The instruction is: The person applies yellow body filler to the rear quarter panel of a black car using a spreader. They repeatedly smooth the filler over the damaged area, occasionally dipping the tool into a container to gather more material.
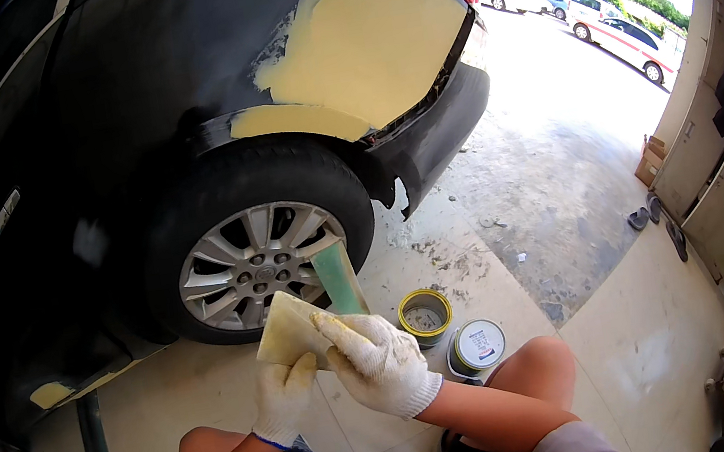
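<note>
Yellow paste (373, 47) covers a broad patch of the black car (159, 60), above and to the right of its wheel (266, 273), and a strip of it follows the arch just over that wheel. I judge the spreading there mostly done, as the coat looks full across its middle. Its ragged left border, above the wheel, shows greyish smears, so I take that edge as not yet worked smooth; no paint lies over the paste. Low to the left of the wheel is a smaller patch. The bumper (451, 133), right of the wheel, has a torn lower corner, seemingly untreated.

In front of the wheel, both my gloved hands grip a pale scraper (286, 329): my left hand (286, 394) pinches its lower edge, my right hand (380, 361) closes on its right side. A green flat piece (339, 281) shows beyond, against the wheel; I cannot tell what holds it. Right of the wheel stand an open tin (426, 340) and, farther off, a lidded tin (480, 343).
</note>
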`<state>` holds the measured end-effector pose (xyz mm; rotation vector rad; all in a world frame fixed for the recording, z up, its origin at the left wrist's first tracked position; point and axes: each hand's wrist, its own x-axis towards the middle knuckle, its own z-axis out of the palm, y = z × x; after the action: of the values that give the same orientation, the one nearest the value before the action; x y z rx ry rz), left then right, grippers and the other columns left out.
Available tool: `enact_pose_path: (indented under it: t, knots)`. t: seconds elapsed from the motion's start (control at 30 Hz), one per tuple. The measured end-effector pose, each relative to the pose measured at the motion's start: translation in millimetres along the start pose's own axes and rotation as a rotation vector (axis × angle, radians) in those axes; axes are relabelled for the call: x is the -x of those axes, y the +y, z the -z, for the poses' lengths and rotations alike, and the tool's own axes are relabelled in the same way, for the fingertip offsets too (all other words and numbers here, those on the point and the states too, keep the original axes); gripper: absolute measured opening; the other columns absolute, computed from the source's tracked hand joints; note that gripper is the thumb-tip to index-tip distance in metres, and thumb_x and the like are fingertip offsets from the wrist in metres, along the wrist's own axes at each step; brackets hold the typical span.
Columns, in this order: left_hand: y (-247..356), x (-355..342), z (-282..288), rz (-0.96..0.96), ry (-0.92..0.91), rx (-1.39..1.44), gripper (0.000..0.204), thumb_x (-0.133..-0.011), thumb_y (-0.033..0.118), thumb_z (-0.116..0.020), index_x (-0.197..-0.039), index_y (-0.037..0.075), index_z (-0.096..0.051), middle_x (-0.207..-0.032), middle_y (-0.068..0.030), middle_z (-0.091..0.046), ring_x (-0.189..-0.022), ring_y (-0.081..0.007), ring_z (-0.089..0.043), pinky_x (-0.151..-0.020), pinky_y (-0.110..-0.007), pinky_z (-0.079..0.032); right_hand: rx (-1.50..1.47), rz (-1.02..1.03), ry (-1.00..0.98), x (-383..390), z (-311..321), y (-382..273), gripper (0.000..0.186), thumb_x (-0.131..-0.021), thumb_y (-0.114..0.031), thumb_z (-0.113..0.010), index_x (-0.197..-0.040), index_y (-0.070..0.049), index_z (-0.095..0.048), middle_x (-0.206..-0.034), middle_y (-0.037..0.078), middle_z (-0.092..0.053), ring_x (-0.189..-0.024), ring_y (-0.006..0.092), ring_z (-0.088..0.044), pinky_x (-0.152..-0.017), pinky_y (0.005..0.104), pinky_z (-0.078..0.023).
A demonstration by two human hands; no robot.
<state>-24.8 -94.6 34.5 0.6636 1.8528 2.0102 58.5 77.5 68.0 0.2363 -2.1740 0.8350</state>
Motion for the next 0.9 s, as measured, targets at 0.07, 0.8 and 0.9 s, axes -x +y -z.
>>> enact_pose_path:
  t: [0.07, 0.8, 0.9]
  knots:
    - [13.5, -0.8, -46.2, -0.306, 0.099, 0.165, 0.06, -0.092, -0.007, -0.05, -0.151, -0.003, -0.043, -0.142, -0.0125, -0.059, -0.13, -0.0223, -0.057, -0.112, -0.037, -0.045, 0.078, 0.065, -0.059, 5.1, -1.6, 1.5, 0.057, -0.084, -0.005, -0.072, -0.14, -0.011, -0.062, -0.112, 0.013, -0.069, -0.092, 0.0345, -0.068, -0.078, 0.0427, -0.058]
    - [-2.4, -20.3, 40.2, 0.126, 0.371, 0.34, 0.045, -0.091, 0.01, -0.056, -0.135, 0.0, -0.055, -0.126, -0.011, -0.065, -0.115, -0.0256, -0.066, -0.098, -0.043, -0.054, -0.794, -1.108, 0.505, -187.2, 101.5, 307.9, 0.013, -0.094, -0.014, -0.064, -0.095, -0.002, -0.059, -0.077, 0.008, -0.059, -0.054, 0.0142, -0.053, -0.039, 0.0234, -0.038]
    - [1.3, -24.9, 36.6, 0.142, 0.35, 0.344, 0.043, -0.091, 0.008, -0.057, -0.133, 0.0, -0.057, -0.124, -0.0111, -0.066, -0.113, -0.0254, -0.066, -0.096, -0.042, -0.054, -0.801, -1.106, 0.491, -199.4, 107.4, 330.4, 0.014, -0.095, -0.013, -0.061, -0.097, -0.001, -0.057, -0.077, 0.009, -0.059, -0.055, 0.0138, -0.052, -0.039, 0.0221, -0.037]
